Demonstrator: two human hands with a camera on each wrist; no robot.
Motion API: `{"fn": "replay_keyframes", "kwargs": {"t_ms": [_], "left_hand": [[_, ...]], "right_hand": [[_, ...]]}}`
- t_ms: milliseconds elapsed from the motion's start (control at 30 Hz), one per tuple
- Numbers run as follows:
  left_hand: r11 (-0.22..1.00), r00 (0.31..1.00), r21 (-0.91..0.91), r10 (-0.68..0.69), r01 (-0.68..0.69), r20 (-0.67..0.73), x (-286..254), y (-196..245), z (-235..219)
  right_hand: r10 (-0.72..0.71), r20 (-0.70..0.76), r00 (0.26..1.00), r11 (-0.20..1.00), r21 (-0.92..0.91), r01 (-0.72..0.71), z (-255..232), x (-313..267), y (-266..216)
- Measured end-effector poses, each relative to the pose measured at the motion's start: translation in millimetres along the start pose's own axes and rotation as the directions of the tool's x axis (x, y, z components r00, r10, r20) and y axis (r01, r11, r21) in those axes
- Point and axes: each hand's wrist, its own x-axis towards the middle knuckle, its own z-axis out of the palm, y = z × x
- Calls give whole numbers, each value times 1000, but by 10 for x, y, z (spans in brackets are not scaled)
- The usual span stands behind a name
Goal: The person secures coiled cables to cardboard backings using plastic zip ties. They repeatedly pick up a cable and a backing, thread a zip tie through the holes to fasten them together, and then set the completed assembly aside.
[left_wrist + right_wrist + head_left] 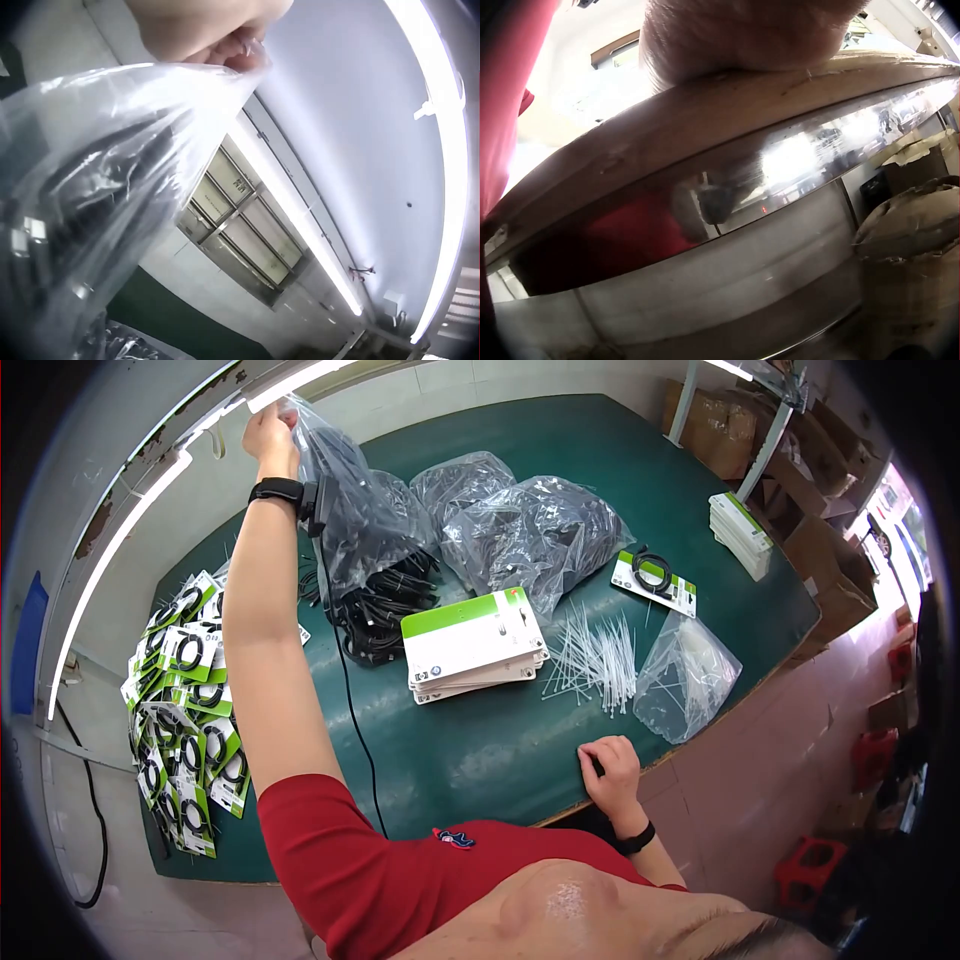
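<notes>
High at the back left, my left hand (272, 435) grips the gathered end of a clear plastic bag (345, 490). In the left wrist view the bag (112, 150) stretches down from the curled fingers, with dark cables and pale connectors showing through it. Its lower end lies over a heap of black cables (385, 600) on the green table. My right hand (612, 770) rests at the table's front edge, fingers loosely curled and holding nothing. A stack of white and green cards (470, 640) lies between the hands, beside the cable heap.
Two more filled bags (535, 535) lie behind the cards. White cable ties (600, 660) and a bag of ties (688, 680) lie right of the stack. One carded cable (655, 580) and another card stack (740, 535) are farther right. Many carded cables (190, 710) cover the left end.
</notes>
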Motion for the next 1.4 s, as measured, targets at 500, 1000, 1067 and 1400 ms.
{"fn": "replay_keyframes", "kwargs": {"t_ms": [500,1000,1067,1400], "left_hand": [[946,460,166,-282,277,842,-735,735,-473],[962,633,222,-272,158,725,-1229,1031,-773],[947,639,243,-322,212,699,-1198,1035,-855],[949,608,315,-247,-5,755,-1787,1101,-1245]], "right_hand": [[-17,1,1000,1000,-1,17,-2,1,-20],[-220,320,922,975,45,217,345,2526,-977],[-184,266,946,977,-59,206,766,2776,-1031],[-84,417,905,759,615,-213,1310,3150,-1298]]}}
